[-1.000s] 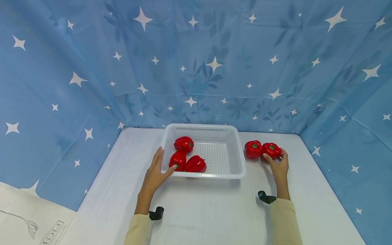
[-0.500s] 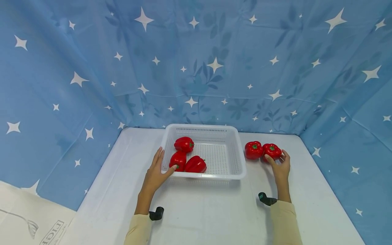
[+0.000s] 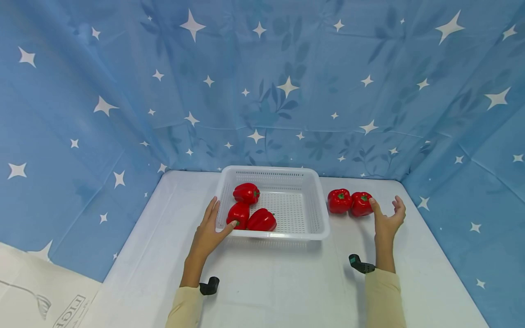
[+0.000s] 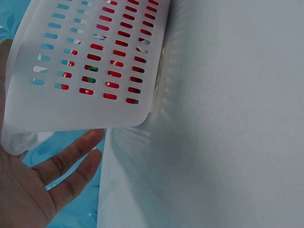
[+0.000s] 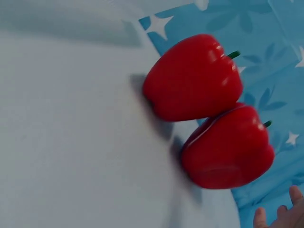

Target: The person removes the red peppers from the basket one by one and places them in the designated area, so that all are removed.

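Left hand (image 3: 207, 233) spread at near-left corner of basket (image 3: 283, 235), right hand (image 3: 386, 223) spread beside pepper (image 3: 360, 205) farthest right thereof; placing apparently done, withdrawal advised.

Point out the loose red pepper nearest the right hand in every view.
Head: the red pepper sits right of the basket, just left of the right hand.
Left wrist: not in it.
Right wrist: the lower pepper, right of centre.
Shared landmark: the blue curtain, visible in all three.
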{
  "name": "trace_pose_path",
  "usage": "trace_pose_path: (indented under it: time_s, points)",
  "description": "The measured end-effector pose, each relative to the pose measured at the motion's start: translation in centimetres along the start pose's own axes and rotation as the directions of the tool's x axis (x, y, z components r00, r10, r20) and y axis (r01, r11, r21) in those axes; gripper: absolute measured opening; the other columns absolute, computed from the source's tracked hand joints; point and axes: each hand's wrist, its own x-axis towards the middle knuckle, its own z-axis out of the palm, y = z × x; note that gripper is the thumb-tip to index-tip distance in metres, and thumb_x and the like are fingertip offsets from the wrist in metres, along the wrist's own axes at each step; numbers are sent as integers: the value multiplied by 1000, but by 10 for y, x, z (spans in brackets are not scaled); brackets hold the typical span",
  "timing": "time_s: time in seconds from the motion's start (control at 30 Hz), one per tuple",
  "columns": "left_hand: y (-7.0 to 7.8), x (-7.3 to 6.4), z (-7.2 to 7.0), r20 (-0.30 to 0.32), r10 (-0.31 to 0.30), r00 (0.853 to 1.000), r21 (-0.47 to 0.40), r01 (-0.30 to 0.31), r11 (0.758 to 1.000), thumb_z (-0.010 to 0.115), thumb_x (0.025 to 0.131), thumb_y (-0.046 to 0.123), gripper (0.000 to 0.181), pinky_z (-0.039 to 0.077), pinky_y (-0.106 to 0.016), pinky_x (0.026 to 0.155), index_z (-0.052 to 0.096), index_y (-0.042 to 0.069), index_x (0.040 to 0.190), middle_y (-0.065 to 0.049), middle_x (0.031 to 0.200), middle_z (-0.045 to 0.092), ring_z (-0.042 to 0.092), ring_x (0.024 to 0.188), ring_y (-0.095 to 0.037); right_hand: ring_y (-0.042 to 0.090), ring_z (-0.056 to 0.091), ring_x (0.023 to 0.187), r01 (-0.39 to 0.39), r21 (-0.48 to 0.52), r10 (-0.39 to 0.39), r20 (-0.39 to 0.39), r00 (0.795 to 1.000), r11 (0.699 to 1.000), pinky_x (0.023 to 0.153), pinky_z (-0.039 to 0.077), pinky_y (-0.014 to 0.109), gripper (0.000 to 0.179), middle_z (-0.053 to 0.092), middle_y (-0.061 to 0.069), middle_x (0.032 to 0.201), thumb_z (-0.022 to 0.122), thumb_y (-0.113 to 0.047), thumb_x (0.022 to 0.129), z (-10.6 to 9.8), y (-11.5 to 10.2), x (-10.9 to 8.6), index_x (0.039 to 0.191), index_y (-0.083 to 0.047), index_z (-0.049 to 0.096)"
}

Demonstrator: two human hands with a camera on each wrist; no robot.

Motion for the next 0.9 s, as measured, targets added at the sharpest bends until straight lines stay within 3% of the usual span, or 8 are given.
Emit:
trace_pose_path:
  time_s: [0.27, 0.57, 0.77, 0.9]
  points:
    - [0, 0, 0, -5, 10, 1000, 4, -10, 1000, 67, 81, 61, 95, 52, -58, 91, 23, 24, 156, 9, 164, 13, 41, 141, -33, 13, 19, 148, 107, 145, -110, 11, 994, 984, 123, 23, 43, 79, 31, -1, 155, 77, -43, 81, 5, -31, 2, 147, -30, 36]
    - [0, 0, 0, -4, 11, 1000, -8, -12, 1000, 67, 81, 61, 95, 52, -59, 91, 22, 24, 157, 9, 164, 14, 41, 141, -34, 17, 27, 143, 199, 242, -233, 123, 965, 950, 121, 30, 43, 69, 37, 5, 152, 77, -28, 84, 27, -73, -6, 144, -23, 43]
    - [0, -1, 0, -1, 3, 1000, -3, -3, 1000, 66, 80, 64, 96, 52, -58, 90, 22, 24, 157, 10, 164, 14, 42, 140, -34, 18, 37, 139, 224, 221, -278, 258, 925, 949, 115, 40, 40, 66, 42, 6, 148, 76, -30, 85, 44, -91, -14, 143, -22, 45]
    - [0, -1, 1, 1, -5, 1000, 1, 5, 1000, 65, 80, 64, 96, 53, -58, 89, 22, 26, 157, 10, 164, 14, 43, 139, -34, 23, 40, 138, 251, 223, -320, 370, 872, 942, 109, 46, 32, 63, 45, 7, 145, 73, -23, 88, 57, -100, -16, 144, -18, 45]
